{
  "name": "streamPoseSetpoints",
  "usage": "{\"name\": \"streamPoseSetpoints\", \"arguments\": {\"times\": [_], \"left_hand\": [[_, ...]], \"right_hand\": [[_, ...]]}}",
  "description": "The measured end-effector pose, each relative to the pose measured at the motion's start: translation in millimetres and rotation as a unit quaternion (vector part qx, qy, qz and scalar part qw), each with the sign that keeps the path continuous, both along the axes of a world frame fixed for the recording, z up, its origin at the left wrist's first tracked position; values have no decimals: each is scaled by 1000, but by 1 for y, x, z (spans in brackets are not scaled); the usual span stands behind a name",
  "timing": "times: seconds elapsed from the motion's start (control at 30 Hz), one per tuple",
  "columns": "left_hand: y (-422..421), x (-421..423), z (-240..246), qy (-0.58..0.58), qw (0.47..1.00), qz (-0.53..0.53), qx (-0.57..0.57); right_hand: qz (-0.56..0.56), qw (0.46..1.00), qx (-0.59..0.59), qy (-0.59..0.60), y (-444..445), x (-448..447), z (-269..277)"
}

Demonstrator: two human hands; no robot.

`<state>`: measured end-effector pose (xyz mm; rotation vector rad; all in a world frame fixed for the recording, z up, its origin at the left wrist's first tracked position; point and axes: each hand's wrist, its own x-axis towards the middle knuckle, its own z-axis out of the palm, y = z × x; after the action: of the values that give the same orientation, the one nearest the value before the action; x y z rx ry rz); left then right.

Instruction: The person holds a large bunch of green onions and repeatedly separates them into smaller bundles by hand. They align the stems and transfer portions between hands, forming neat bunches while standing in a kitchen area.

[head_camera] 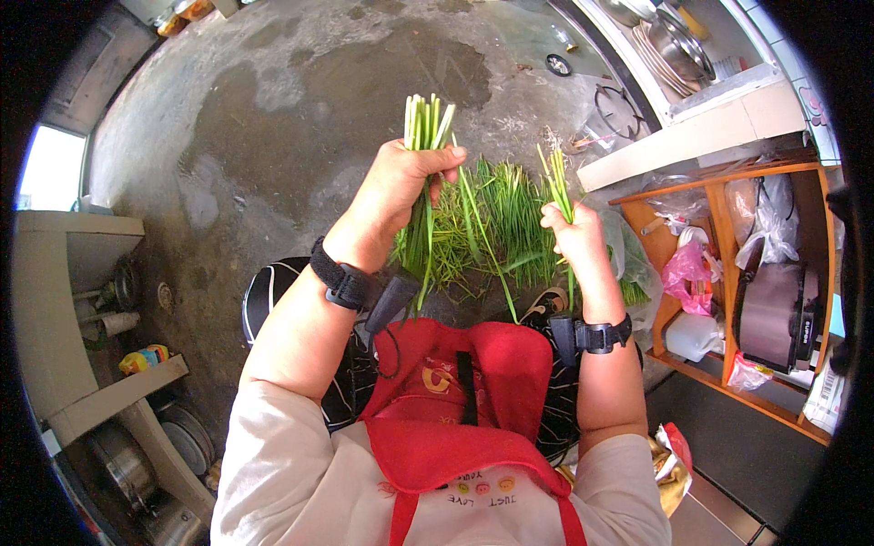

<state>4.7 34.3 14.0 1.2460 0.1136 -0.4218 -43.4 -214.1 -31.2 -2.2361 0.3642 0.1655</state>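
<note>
My left hand (427,170) is closed round a thick bunch of green-stemmed leafy vegetables (429,123), pale cut-looking ends upward and leaves hanging down. A few long blades hang loose to its right. In my right hand (573,225) is a smaller bunch of the same greens (556,177), its pale ends also upward. The two hands are apart. Between and beyond them, a pile of long green stalks (512,211) lies on the floor. Beside my right wrist, a clear plastic bag (638,263) has more greens at it. A red apron (450,389) covers my lap.
The concrete floor (287,136) has dark damp patches. At right stand a wooden shelf unit (729,273) with bags and an appliance, and a cabinet with metal bowls (676,48). A black pan-support ring (614,112) lies beyond the greens. Shelves with pots (126,454) are at left.
</note>
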Motion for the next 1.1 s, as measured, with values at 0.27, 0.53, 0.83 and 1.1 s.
{"name": "streamPoseSetpoints", "arguments": {"times": [0.27,0.53,0.83,1.1], "left_hand": [[16,6,5,-25,998,28,42],[-29,-11,-9,1,999,-37,-10],[-45,-19,-15,14,996,-48,-67],[-46,-21,-17,49,995,-16,-83]], "right_hand": [[-43,992,119,-12,1,0,22],[55,912,402,62,45,-11,42],[34,922,382,51,48,-9,36],[45,932,356,45,50,-9,33]]}}
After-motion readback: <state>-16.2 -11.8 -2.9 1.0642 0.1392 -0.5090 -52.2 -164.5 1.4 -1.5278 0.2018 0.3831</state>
